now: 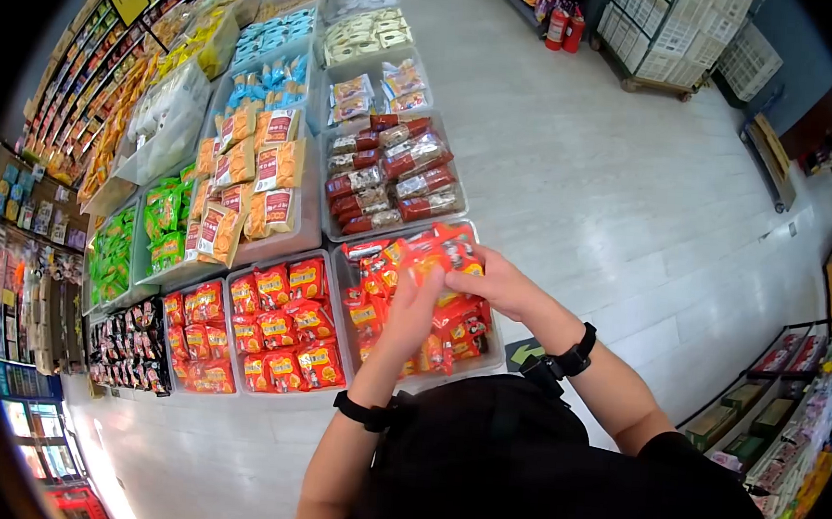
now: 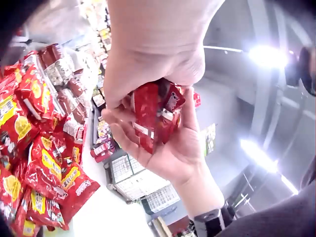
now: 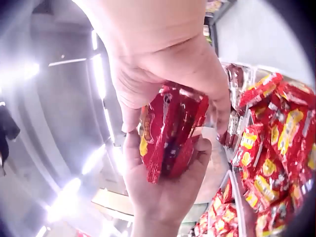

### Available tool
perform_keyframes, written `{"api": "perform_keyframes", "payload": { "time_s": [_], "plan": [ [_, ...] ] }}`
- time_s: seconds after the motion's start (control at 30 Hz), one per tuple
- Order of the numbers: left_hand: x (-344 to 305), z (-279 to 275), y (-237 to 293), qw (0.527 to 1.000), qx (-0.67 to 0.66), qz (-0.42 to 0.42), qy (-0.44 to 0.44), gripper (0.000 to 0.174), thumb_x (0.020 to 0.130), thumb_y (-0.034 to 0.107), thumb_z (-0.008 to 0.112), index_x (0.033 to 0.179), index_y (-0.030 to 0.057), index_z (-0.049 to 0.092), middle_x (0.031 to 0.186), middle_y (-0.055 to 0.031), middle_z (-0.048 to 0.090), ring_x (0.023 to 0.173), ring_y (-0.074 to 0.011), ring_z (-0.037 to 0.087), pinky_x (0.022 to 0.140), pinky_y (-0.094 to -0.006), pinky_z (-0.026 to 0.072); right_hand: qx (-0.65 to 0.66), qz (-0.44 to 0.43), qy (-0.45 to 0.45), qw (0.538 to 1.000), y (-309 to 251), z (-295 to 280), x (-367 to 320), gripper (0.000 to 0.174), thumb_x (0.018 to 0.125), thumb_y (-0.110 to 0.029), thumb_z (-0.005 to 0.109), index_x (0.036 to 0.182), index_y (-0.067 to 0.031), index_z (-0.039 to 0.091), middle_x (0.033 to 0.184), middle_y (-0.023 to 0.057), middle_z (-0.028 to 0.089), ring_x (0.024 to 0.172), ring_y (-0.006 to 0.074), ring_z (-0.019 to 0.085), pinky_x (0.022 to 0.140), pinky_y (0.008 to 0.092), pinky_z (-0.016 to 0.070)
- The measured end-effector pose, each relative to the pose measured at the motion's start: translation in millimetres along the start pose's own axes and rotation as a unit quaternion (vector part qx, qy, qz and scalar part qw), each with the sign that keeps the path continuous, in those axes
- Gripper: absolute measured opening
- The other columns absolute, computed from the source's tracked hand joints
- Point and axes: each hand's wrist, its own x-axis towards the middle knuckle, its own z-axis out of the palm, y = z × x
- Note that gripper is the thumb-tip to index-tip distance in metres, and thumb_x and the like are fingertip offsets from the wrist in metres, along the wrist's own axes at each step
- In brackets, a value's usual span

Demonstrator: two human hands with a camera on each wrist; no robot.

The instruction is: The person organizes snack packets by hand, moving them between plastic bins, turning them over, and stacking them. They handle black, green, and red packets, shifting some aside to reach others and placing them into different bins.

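Observation:
Both hands hold shiny red snack packets (image 1: pixel 426 251) together above a clear plastic bin (image 1: pixel 499 347) heaped with more red packets (image 2: pixel 42 168). My left hand (image 1: pixel 412 315) grips them from the near left side, fingers curled round them. From the right, my right hand (image 1: pixel 503 287) grips the same packets, its thumb toward the left hand. In the right wrist view the held packets (image 3: pixel 170 133) stand edge-up between the palms, seams and some yellow print showing. Fingers partly hide them, and I cannot tell exactly how many are held.
Adjoining bins hold red packets (image 1: pixel 281 327), brown-and-clear packs (image 1: pixel 388 176), orange bags (image 1: pixel 273 168) and green bags (image 1: pixel 163 218). A wheeled cage (image 1: pixel 668 36) stands at the back right, near two fire extinguishers (image 1: pixel 564 31). Low shelving (image 1: pixel 763 400) lines the right side.

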Motion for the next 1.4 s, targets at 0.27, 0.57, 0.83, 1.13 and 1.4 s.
{"api": "perform_keyframes", "payload": {
  "time_s": [0.27,0.57,0.83,1.13,1.4],
  "plan": [
    [40.2,10.3,-29.4,0.804,0.507,0.301,-0.08,0.052,0.081,0.002,0.06,0.133,0.0085,0.055,0.14,-0.0228,0.042,0.122,-0.0376,0.047,0.104,-0.0476,0.0398,0.302,-0.023,0.089,0.949,2.2,-92.7,-24.7,0.042,0.093,-0.015,0.066,0.131,-0.002,0.053,0.122,0.0107,0.064,0.111,0.0231,0.065,0.096,0.0399,0.0545],
    [45.2,-0.4,-55.2,0.716,0.578,0.358,-0.157,0.036,0.076,0.003,0.068,0.111,0.0106,0.065,0.124,-0.0096,0.062,0.115,-0.0316,0.055,0.097,-0.0457,0.0432,0.245,-0.019,0.21,0.946,49.3,-128.5,-53.5,0.044,0.092,-0.008,0.066,0.132,-0.0006,0.051,0.121,0.0121,0.064,0.111,0.0247,0.065,0.097,0.0439,0.0543],
    [40.5,-38.1,-6.9,0.998,0.058,-0.003,0.036,0.026,0.097,0.01,0.064,0.119,-0.002,0.056,0.108,-0.0107,0.069,0.093,-0.0154,0.068,0.077,-0.0274,0.0555,0.339,-0.003,-0.068,0.938,30.0,-74.1,-20.2,0.052,0.092,-0.017,0.064,0.138,0.0001,0.047,0.13,0.0127,0.062,0.119,0.0249,0.062,0.105,0.0422,0.0485],
    [26.7,-76.1,-39.0,0.837,0.507,0.201,0.038,0.053,0.09,0.037,0.07,0.126,-0.0006,0.055,0.119,-0.0154,0.061,0.106,-0.027,0.059,0.089,-0.0399,0.0482,0.202,0.079,-0.019,0.976,41.1,-42.0,17.3,0.048,0.091,-0.015,0.068,0.133,-0.0021,0.05,0.125,0.0104,0.064,0.112,0.0199,0.064,0.099,0.039,0.0529],
    [17.0,-96.6,-57.6,0.725,0.67,0.158,-0.023,0.107,0.058,0.044,0.092,0.145,0.0085,0.041,0.153,-0.0219,0.032,0.131,-0.0408,0.042,0.106,-0.0524,0.0405,0.047,-0.036,0.084,0.995,11.2,-57.2,112.0,0.056,0.089,-0.019,0.073,0.136,-0.0019,0.047,0.121,0.0093,0.065,0.109,0.0163,0.064,0.094,0.0338,0.0528]
  ]
}}
